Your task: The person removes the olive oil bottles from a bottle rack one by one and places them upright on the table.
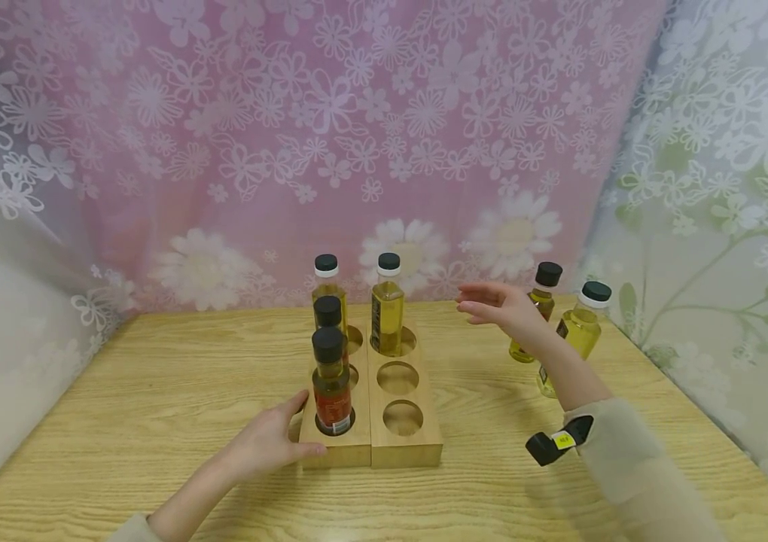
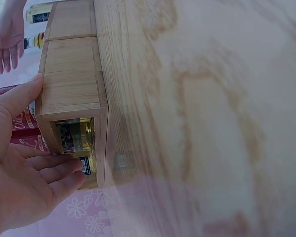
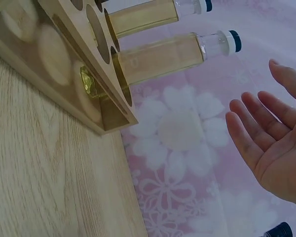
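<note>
Wooden rack (image 1: 406, 455): two pale, smooth blocks side by side, each bored with three round holes, standing mid-table. From where I stand, a thin pink curtain (image 1: 384, 113) printed with white flowers hangs behind it; the table (image 1: 208, 354) below is yellowish, streaked with wavy grain.

Four of the six holes hold bottles, so loading the rack seems to be the step in hand. The next move would call for the right hand to grasp a loose bottle and lower it upright into the right block's middle or front hole.

The left hand (image 1: 275, 438) rests at the rack's near left corner, thumb spread to the front edge, fingers nearly straight, side by side against the hollow side. The right hand (image 1: 502, 310) hangs in the air, near the loose bottles, holding nothing, fingers loosely parted, thumb apart.

Two loose bottles stand to the right: a clear bottle (image 1: 582, 333) of yellow oil and, behind it, a darker bottle (image 1: 542, 305). In the rack, the rear right bottle (image 1: 388, 316) is clear and angular; the rear left bottle (image 1: 335, 295) shows pale oil. The middle left bottle (image 1: 327, 312) is mostly hidden by the front left bottle (image 1: 333, 403), rounded, dark, red-labelled. All wear black caps.
</note>
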A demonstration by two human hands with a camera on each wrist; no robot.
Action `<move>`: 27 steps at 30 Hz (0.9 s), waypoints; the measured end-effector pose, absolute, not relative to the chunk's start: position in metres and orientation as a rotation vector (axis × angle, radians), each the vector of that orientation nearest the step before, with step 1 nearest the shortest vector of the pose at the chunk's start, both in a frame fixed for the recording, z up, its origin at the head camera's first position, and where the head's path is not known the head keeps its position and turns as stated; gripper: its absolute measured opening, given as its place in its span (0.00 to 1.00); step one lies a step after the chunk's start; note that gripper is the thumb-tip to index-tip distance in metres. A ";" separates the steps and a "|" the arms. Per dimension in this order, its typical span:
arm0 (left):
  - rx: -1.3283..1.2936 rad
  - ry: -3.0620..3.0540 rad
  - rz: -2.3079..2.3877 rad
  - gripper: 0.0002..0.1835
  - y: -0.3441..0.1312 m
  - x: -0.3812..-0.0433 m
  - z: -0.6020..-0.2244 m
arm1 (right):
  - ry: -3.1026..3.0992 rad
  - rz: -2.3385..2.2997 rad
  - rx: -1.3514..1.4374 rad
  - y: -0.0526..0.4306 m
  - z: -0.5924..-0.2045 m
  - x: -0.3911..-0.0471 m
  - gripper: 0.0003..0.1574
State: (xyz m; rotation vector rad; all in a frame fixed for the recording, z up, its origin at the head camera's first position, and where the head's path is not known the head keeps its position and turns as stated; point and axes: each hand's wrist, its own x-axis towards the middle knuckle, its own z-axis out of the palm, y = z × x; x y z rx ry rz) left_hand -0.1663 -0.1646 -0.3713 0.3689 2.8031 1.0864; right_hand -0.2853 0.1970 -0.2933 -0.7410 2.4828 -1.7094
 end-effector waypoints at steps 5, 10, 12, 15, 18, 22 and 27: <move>0.368 2.808 1.084 0.52 -0.165 -0.167 -0.372 | 2.443 -1.747 -0.726 0.184 -0.296 -0.296 0.31; 0.363 2.802 1.081 0.52 -0.165 -0.167 -0.372 | 2.427 -1.773 -0.710 0.170 -0.297 -0.302 0.32; 0.362 2.799 1.080 0.52 -0.165 -0.167 -0.372 | 2.436 -1.768 -0.720 0.165 -0.298 -0.305 0.32; 0.362 2.797 1.076 0.52 -0.165 -0.168 -0.372 | 2.444 -1.752 -0.719 0.159 -0.300 -0.310 0.32; 0.358 2.795 1.076 0.52 -0.165 -0.168 -0.372 | 2.440 -1.739 -0.714 0.153 -0.302 -0.315 0.32; 0.353 2.789 1.084 0.52 -0.165 -0.168 -0.373 | 2.398 -1.751 -0.721 0.144 -0.302 -0.320 0.33; 0.352 2.790 1.082 0.52 -0.165 -0.168 -0.372 | 2.415 -1.717 -0.708 0.134 -0.301 -0.324 0.35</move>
